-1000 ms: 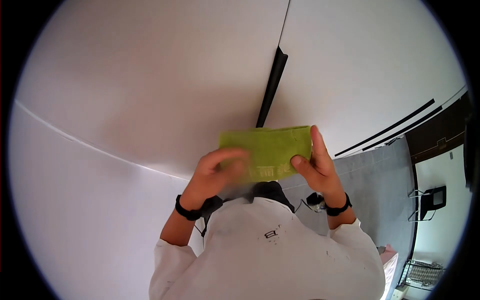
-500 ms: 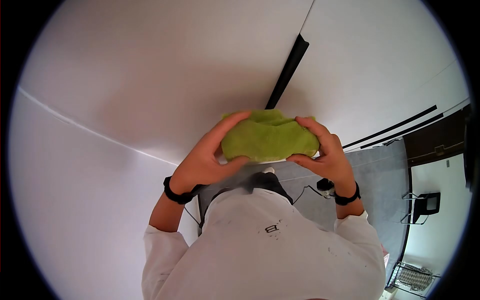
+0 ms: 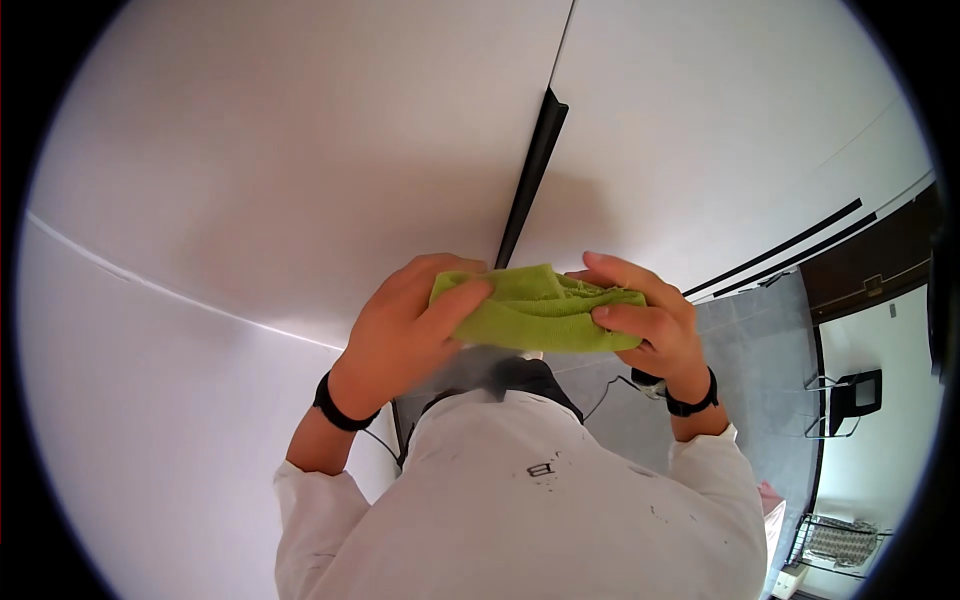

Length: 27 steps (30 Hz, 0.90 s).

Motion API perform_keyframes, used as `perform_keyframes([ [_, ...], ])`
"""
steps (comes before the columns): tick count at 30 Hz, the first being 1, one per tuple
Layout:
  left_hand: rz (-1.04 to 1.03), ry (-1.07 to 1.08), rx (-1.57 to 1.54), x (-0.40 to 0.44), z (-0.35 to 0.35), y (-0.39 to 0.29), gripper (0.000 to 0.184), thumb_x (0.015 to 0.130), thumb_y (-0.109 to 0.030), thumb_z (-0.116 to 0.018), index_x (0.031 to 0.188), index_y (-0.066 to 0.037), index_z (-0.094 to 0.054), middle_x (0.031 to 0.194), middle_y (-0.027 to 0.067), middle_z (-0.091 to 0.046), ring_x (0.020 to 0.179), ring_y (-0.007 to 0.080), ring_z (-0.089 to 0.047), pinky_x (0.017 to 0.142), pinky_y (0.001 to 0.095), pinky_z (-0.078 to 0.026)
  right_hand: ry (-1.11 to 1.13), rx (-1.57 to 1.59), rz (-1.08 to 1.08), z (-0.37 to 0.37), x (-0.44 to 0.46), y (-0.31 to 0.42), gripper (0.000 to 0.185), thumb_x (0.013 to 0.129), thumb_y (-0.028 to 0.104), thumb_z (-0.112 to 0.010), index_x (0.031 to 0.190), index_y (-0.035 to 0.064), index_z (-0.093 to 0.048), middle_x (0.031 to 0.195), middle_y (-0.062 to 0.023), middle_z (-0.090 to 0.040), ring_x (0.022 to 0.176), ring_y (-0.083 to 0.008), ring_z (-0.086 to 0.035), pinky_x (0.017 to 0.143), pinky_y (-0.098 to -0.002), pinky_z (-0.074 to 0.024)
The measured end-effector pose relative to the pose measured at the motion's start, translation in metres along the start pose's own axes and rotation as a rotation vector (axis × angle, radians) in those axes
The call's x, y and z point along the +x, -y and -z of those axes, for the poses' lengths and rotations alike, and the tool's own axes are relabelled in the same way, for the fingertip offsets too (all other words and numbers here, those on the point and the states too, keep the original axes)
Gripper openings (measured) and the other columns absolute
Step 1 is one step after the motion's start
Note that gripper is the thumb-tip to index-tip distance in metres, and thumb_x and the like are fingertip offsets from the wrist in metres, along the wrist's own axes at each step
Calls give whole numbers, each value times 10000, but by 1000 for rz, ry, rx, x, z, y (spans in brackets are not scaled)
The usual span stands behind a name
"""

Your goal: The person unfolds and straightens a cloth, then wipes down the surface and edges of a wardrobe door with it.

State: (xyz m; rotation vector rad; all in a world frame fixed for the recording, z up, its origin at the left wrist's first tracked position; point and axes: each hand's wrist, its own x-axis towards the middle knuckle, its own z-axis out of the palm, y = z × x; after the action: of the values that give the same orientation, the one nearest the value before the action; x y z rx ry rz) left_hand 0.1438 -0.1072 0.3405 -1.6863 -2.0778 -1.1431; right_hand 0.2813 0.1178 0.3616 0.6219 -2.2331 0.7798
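Observation:
A folded green cloth [image 3: 545, 325] is held in front of my chest, its layered, slightly frayed edges facing up. My left hand [image 3: 410, 315] grips its left end, with the thumb lying over the top and the fingers behind. At the other end, my right hand [image 3: 650, 315] has the cloth between thumb and fingers, the index finger raised a little off it. Both wrists wear black bands. The cloth hides part of the fingers.
White cabinet doors with a long black handle [image 3: 530, 180] stand just ahead of my hands. More black handles [image 3: 790, 250] are at the right. A black chair [image 3: 856, 395] stands further right on the grey floor [image 3: 735, 370]. A dark cable [image 3: 605, 393] hangs by my legs.
The cloth has moved slightly down and tipped, so its folded edges now show. My left thumb has shifted from below onto its top, and my right fingers have changed their hold.

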Motion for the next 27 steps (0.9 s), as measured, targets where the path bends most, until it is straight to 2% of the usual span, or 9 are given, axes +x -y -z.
perform_keyframes([
  [2,-48,-88,19,2,3,-3,384,658,-56,-721,1020,-130,-615,1084,68,-628,1017,288,-598,779,381,-496,-113,40,24,0,3,3,294,668,-51,-726,913,31,-586,1100,-164,-657,873,-317,-679,680,-331,-566],
  [5,-101,-190,280,4,14,-13,379,643,-64,-760,991,-99,-613,1133,47,-619,1084,296,-572,839,414,-489,89,-54,106,7,11,2,298,745,-35,-723,961,34,-530,1059,-186,-649,943,-343,-682,720,-365,-600],
  [7,-179,7,437,-1,21,-13,425,661,-143,-770,1047,-96,-599,1182,48,-592,1166,278,-524,923,432,-434,87,-130,292,3,17,-2,302,731,-32,-722,951,26,-523,1018,-151,-653,885,-315,-684,657,-345,-591],
  [14,-18,73,483,3,19,-43,509,745,-250,-706,1193,-111,-508,1071,25,-617,1040,209,-580,824,387,-453,199,-214,374,-3,37,11,265,706,-6,-721,908,16,-552,969,-127,-653,825,-288,-673,592,-327,-572],
  [17,11,51,255,11,11,-30,490,709,-251,-735,1136,-104,-544,959,30,-647,878,220,-627,769,373,-475,213,-217,350,2,44,7,240,717,5,-717,906,15,-569,974,-130,-659,824,-294,-672,595,-347,-567],
  [20,118,303,-37,13,14,-18,467,684,-215,-752,1093,-84,-569,886,44,-659,779,263,-635,702,366,-491,241,-167,292,1,44,11,299,666,4,-753,908,26,-579,1031,-135,-656,889,-310,-659,679,-349,-559],
  [22,227,612,-415,17,14,-8,480,694,-195,-742,1124,-54,-583,829,53,-661,750,243,-642,675,346,-499,276,165,-71,4,49,19,386,644,-15,-786,960,45,-573,1119,-146,-637,976,-292,-637,789,-336,-528],
  [23,226,603,-412,20,16,-2,480,694,-195,-742,1124,-54,-583,829,53,-661,750,243,-642,675,346,-499,280,163,-64,2,46,16,386,644,-15,-786,960,45,-573,1119,-146,-637,976,-292,-637,789,-336,-528],
  [27,433,514,-933,26,25,0,703,685,-193,-800,1298,-30,-499,1160,92,-614,1062,209,-583,919,324,-443,145,552,-440,1,36,6,443,687,-44,-782,1038,60,-534,1093,-99,-625,992,-185,-605,824,-296,-502],
])
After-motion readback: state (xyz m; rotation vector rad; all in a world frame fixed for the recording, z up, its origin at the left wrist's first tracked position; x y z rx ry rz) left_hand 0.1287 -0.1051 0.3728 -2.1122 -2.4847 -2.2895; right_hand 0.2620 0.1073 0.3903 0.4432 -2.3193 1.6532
